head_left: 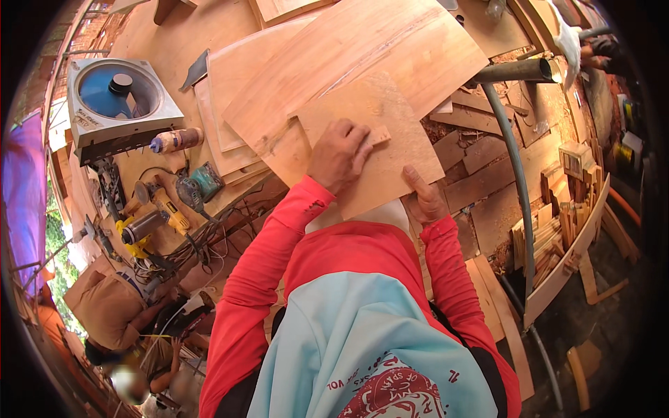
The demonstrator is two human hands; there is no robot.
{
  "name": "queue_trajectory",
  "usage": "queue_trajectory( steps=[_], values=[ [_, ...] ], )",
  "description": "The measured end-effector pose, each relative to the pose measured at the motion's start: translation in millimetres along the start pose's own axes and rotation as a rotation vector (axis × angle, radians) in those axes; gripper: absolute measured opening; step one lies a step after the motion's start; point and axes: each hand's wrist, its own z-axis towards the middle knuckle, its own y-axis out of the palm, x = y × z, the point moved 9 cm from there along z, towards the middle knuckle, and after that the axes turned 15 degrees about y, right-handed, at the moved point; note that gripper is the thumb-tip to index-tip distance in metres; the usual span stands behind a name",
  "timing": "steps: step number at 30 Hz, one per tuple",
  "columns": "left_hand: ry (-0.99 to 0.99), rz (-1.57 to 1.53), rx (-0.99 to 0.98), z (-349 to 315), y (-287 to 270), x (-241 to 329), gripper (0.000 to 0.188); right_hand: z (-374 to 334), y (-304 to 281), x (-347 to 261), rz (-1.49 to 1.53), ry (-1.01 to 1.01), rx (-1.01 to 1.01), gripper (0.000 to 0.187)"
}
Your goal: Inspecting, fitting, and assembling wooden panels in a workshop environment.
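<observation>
A thin, roughly square plywood panel (401, 164) lies in front of me, its far part over a larger pale wooden board (348, 52). My left hand (339, 155) is closed with its knuckles up on the panel's face. From its fingers juts a small wooden block (380, 135), which rests on the panel. At the panel's right near corner, my right hand (426, 200) grips the edge, thumb on top and the other fingers mostly hidden beneath. The panel's near edge reaches my red shirt, close to my waist.
On the workbench to the left stand a boxed speaker-like unit (118, 90), a bottle (176, 141), a teal sander (203, 182) and a yellow power tool (171, 212) with cords. A grey pipe (514, 160) and stacked wood offcuts (557, 209) are rightward. A co-worker (111, 306) is lower left.
</observation>
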Motion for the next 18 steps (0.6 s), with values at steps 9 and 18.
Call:
queue_trajectory(
  steps=[9,18],
  values=[
    [-0.249,0.122,0.094,2,-1,-37,0.022,1,-6,-15,-0.031,0.049,-0.02,0.046],
    [-0.429,0.177,0.272,4,-24,-107,0.018,2,-9,-36,-0.109,0.1,0.004,0.041]
  ],
)
